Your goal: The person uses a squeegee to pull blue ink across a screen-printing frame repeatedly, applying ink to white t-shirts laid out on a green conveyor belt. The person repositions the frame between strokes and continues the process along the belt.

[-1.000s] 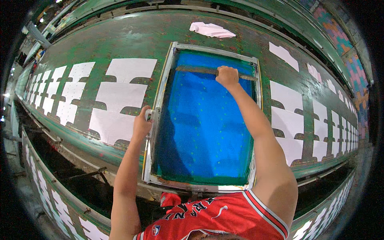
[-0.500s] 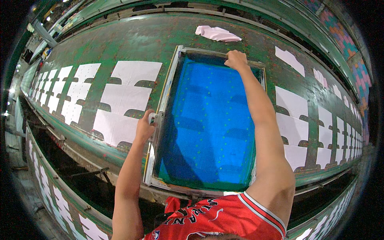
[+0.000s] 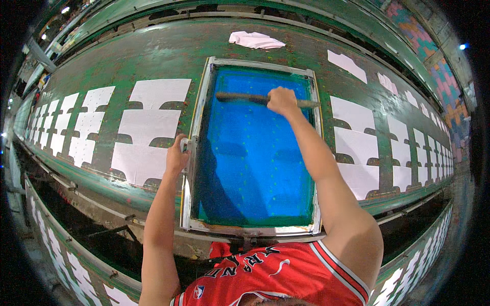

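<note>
In front of me a screen printing frame [image 3: 188, 201] with a bright blue mesh [image 3: 240, 188] lies flat on a long green table. My right hand [image 3: 282, 100] is closed around a long dark squeegee [image 3: 237, 97], which lies crosswise over the far part of the mesh. At the frame's left side, the fingers of my left hand [image 3: 176, 155] wrap round a small white handle [image 3: 184, 146]. Dark curved shapes show through the mesh, and my shadow falls on its lower left.
Rows of pale cut fabric pieces [image 3: 145, 123] line the green table [image 3: 153, 51] on the left, and similar pieces [image 3: 352, 135] on the right. A crumpled pink cloth [image 3: 256, 40] lies beyond the frame. More tables with pale pieces stand behind and on my near side.
My right hand has come from the frame's far edge toward me with the squeegee, which now shows plainly across the mesh. The view has shifted a little; my left hand stays at the handle.
</note>
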Motion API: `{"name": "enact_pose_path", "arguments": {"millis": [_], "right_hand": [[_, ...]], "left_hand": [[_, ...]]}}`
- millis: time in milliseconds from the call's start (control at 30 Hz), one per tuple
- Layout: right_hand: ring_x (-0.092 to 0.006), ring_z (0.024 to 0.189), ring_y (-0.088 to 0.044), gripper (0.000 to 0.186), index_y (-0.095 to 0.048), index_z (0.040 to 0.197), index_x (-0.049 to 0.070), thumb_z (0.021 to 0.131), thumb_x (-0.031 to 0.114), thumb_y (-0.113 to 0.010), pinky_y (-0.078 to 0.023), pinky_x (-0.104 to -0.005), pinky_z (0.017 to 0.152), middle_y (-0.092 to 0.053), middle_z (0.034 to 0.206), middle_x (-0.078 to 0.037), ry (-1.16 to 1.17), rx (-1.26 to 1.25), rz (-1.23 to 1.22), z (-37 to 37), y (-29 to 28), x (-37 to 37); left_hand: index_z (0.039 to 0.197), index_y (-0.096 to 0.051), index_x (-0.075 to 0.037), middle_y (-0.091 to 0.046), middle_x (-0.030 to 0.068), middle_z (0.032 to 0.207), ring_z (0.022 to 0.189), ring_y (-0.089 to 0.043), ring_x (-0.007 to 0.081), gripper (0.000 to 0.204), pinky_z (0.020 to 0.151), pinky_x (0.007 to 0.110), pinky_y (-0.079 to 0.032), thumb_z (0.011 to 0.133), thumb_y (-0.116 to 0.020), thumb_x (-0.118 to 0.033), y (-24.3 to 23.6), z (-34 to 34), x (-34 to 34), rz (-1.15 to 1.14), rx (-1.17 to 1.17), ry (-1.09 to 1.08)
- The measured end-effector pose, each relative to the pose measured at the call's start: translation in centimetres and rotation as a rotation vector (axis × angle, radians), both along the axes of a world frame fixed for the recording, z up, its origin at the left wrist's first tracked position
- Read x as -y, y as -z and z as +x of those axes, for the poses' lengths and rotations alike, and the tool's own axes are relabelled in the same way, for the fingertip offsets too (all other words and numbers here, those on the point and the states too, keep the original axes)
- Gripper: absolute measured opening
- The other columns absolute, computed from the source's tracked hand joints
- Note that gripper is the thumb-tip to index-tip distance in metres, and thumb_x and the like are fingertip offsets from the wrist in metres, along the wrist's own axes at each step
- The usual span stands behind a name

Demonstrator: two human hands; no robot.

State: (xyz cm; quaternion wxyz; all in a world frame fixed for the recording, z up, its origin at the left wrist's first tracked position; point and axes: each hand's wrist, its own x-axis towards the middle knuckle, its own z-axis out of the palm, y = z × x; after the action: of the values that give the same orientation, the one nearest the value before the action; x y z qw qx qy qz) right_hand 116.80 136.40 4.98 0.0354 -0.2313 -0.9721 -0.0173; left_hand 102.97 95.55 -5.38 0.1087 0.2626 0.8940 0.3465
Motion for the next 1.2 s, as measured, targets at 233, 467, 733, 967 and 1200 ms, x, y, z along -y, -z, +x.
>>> {"name": "enact_pose_path", "arguments": {"millis": [233, 467, 733, 967, 1200], "right_hand": [[-0.0382, 0.081, -0.071, 0.017, -0.076, 0.081, 0.012, 0.07, 0.02, -0.066, -0.056, -0.0522, 0.071, -0.072, 0.083, -0.018, 0.007, 0.034, -0.049, 11.9, 1.4, 14.1], [-0.0335, 0.073, -0.071, 0.019, -0.072, 0.083, 0.006, 0.072, 0.021, -0.068, -0.057, -0.0492, 0.066, -0.07, 0.084, -0.013, -0.034, -0.007, -0.062, 23.0, 2.4, 27.3], [-0.026, 0.098, -0.069, 0.032, -0.069, 0.1, 0.005, 0.072, 0.02, -0.072, -0.057, -0.0409, 0.082, -0.069, 0.1, -0.01, -0.033, -0.002, -0.14, 29.1, 3.7, 35.8], [-0.0233, 0.106, -0.065, 0.042, -0.067, 0.106, 0.002, 0.066, 0.012, -0.073, -0.055, -0.0379, 0.087, -0.066, 0.111, -0.009, -0.055, -0.077, -0.093, 31.1, 5.6, 38.3], [-0.0269, 0.11, -0.064, 0.054, -0.064, 0.118, -0.001, 0.065, 0.011, -0.072, -0.054, -0.0386, 0.093, -0.064, 0.122, -0.014, -0.073, -0.003, -0.14, 31.9, 5.1, 39.0]], "left_hand": [[0.133, -0.052, -0.02, -0.071, 0.0272, 0.099, 0.097, -0.067, 0.0485, 0.061, 0.081, 0.053, -0.053, 0.078, -0.074, -0.007, 0.2, -0.2, 0.5, 0.006, -0.054, 0.036], [0.135, -0.05, -0.022, -0.072, 0.0254, 0.098, 0.097, -0.068, 0.0478, 0.062, 0.081, 0.053, -0.053, 0.08, -0.075, -0.011, 1.0, 0.0, 0.8, 0.052, -0.065, 0.053], [0.138, -0.048, -0.022, -0.072, 0.0271, 0.097, 0.094, -0.068, 0.0481, 0.065, 0.079, 0.054, -0.053, 0.08, -0.076, -0.016, 2.4, -0.5, 0.9, 0.103, -0.131, 0.05], [0.142, -0.045, -0.02, -0.072, 0.027, 0.1, 0.097, -0.068, 0.0482, 0.068, 0.083, 0.054, -0.052, 0.081, -0.076, -0.019, 2.3, -0.1, 1.3, 0.115, -0.124, 0.037], [0.143, -0.042, -0.016, -0.07, 0.0293, 0.104, 0.098, -0.068, 0.0484, 0.067, 0.084, 0.055, -0.053, 0.084, -0.073, -0.02, 3.0, -0.4, 1.2, 0.076, -0.111, 0.01]]}}
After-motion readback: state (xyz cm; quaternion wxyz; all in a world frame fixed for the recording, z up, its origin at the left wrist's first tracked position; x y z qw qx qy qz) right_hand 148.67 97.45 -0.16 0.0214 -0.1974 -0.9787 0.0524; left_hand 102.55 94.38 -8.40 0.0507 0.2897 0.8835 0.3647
